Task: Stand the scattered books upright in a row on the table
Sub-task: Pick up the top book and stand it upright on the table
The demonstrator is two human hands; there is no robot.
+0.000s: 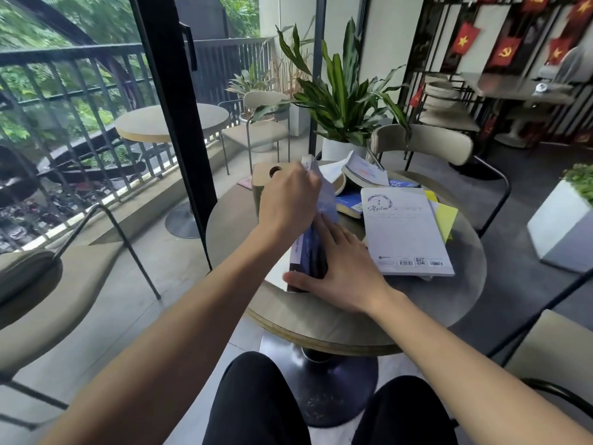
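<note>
Gripping the top edge of a dark blue book (313, 248) stood on the counter (321, 322), left hand (287, 200) above, right hand (346, 274) flat-fingered bracing its base, white book (406, 232) lying just right.
</note>
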